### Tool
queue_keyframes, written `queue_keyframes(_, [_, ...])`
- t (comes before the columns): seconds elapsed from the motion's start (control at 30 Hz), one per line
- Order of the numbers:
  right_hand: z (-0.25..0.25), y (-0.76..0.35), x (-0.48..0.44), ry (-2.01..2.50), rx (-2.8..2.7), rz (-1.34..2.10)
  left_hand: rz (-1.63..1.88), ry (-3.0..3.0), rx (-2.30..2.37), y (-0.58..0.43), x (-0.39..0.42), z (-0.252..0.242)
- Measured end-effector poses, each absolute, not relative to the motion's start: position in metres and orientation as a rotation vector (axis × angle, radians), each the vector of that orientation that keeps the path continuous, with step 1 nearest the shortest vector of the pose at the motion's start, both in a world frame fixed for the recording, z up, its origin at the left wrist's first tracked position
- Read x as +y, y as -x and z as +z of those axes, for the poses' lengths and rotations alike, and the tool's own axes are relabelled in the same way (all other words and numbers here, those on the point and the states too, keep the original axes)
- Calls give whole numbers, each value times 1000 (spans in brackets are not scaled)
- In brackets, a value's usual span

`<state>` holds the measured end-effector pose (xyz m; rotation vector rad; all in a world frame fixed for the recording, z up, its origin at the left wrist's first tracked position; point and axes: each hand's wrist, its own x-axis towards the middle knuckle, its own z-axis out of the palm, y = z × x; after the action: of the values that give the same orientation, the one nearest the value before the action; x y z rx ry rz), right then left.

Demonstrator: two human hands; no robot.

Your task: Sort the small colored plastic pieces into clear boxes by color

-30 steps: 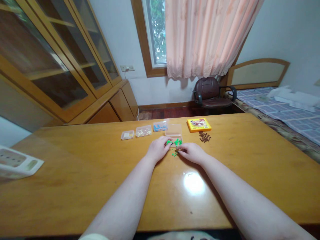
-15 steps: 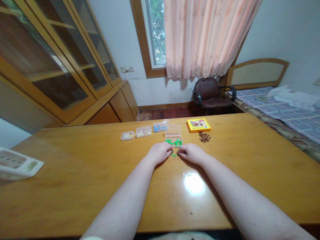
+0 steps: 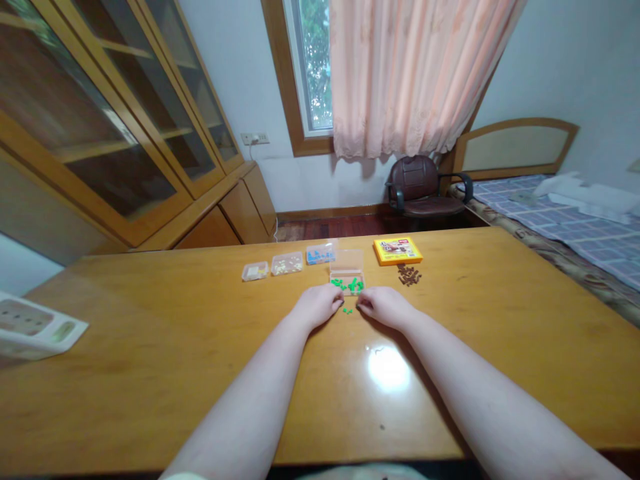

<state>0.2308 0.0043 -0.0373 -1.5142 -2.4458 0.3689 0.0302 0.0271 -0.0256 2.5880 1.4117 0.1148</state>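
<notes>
My left hand (image 3: 320, 306) rests on the wooden table (image 3: 210, 360), its fingertips pinched together just in front of an open clear plastic box (image 3: 347, 261). Opposite it, my right hand (image 3: 383, 307) is curled with thumb and fingers close together near the box's right front corner. Whatever either hand pinches is too small or hidden to make out. Inside the box lie several small green pieces (image 3: 355, 286) in two clusters. A few loose green pieces (image 3: 347, 311) lie on the table in the gap between my hands.
Beyond stand a clear box of blue pieces (image 3: 320, 255), a box of cream pieces (image 3: 287, 265) and a smaller box (image 3: 255, 271). To the right are a yellow box (image 3: 397, 251) and a pile of brown pieces (image 3: 410, 275). A white object (image 3: 40, 327) is at far left.
The fingertips of both hands have drawn slightly apart from each other, showing a bit more table around the loose green pieces. The boxes have not moved.
</notes>
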Motion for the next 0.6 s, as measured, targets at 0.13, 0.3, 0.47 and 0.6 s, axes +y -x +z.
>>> queue_keyframes(0.13, [-39,-233,4,1423,-2239,366,111,-2611,1406,-30,27,-26])
queue_keyframes(0.3, [-43,-237,8,1429,-1844,275,99,-2611,1397,-32,27,-25])
queue_keyframes(0.47, [-49,-240,20,1628,-1918,399,73,-2585,1418,-34,25,-24])
queue_keyframes(0.6, [-48,-243,23,1634,-1879,426,86,-2580,1396,-34,24,-23])
